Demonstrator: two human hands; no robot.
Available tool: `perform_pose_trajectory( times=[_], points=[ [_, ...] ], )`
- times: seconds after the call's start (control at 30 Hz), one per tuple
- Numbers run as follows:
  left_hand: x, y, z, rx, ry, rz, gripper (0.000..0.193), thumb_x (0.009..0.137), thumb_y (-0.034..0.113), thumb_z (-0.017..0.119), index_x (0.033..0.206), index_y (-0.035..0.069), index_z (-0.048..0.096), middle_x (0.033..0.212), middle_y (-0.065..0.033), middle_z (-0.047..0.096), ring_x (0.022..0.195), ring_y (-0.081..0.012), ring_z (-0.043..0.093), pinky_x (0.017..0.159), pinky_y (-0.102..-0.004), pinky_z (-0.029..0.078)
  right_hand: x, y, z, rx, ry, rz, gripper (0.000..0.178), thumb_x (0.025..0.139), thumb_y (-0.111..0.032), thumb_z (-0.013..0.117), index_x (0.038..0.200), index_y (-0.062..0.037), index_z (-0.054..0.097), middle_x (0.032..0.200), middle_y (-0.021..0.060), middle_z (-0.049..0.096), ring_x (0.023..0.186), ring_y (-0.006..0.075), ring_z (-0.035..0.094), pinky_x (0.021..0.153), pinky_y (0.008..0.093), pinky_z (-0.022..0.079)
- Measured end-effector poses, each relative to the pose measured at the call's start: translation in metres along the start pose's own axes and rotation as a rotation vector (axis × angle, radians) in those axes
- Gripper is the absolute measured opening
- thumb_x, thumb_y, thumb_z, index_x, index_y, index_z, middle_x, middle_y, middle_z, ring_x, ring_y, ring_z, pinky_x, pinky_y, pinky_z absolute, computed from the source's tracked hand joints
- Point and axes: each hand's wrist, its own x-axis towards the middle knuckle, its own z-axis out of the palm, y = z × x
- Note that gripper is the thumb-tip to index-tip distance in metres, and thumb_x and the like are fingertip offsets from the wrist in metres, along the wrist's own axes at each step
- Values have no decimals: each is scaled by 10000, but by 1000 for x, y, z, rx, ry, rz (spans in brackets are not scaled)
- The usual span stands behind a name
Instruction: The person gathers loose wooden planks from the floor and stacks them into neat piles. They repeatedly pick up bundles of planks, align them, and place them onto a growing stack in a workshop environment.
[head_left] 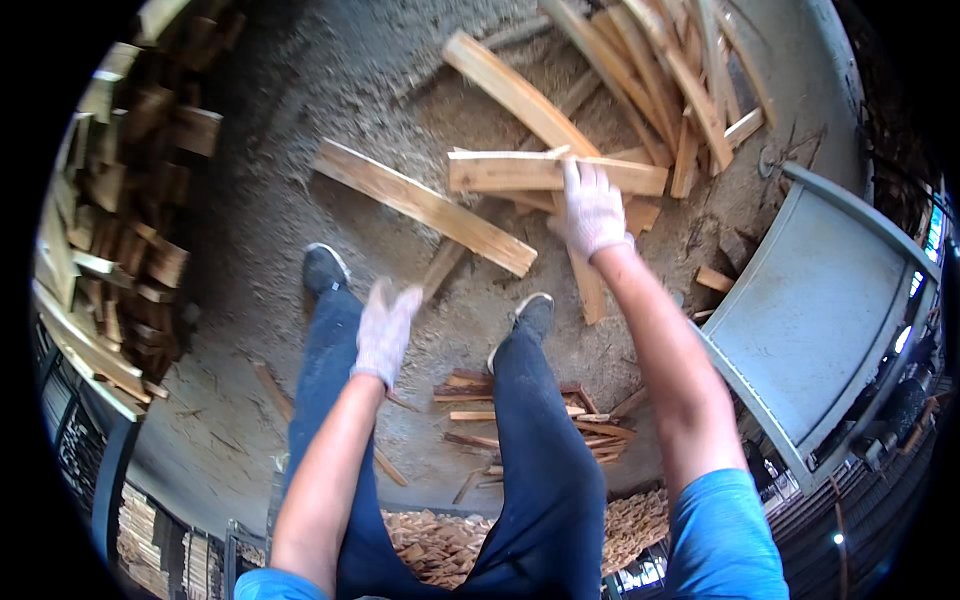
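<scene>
Right hand (595, 208) on pale plank (520, 174) over loose boards (520, 95) on floor (265, 130), can't tell if gripped; left hand (383, 335) empty, fingers spread; many still loose, wood pile (166, 264) already stacked left.

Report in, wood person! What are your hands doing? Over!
Right hand on board, grip unclear. Left hand open, empty. Board overlapping other planks. Over.

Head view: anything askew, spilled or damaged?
Mildly: one plank lies aslant on the littered floor, apart from the heap of boards ahead right. The near board at the right hand shows a pale sliver along its far edge, possibly a splinter. No other damage is clear.
</scene>
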Motion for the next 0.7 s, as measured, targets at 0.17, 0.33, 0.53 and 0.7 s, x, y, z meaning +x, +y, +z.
perform_pose_trajectory(
  times=[0.17,0.33,0.53,0.7],
  points=[
    [120,8,83,-306,300,-76,1156,792,423,868,1582,-100,205,1576,-345,362,1452,-375,425,1199,-391,334,45,30,50,-124,30,82,822,741,-414,850,1410,-87,503,1374,187,553,1307,349,526,1058,487,451],
    [181,8,99,-235,511,-161,872,747,317,904,1365,-115,465,1319,-283,622,1175,-356,645,1049,-400,478,16,46,61,-145,-73,51,578,740,-463,831,1107,-53,651,1072,170,695,1012,325,691,916,436,531],
    [177,0,106,-360,363,-17,621,809,131,835,1315,-73,538,1204,-205,688,1043,-292,688,934,-364,531,-68,61,149,125,-47,339,912,679,-392,906,1397,-26,479,1333,233,555,1188,359,619,986,453,524],
    [128,-7,137,-527,120,-62,452,914,47,757,1309,29,539,1126,-127,689,930,-203,688,737,-333,597,-65,52,191,220,133,659,861,685,-278,892,1386,-10,470,1257,222,592,1099,423,640,960,495,534]
  ],
)
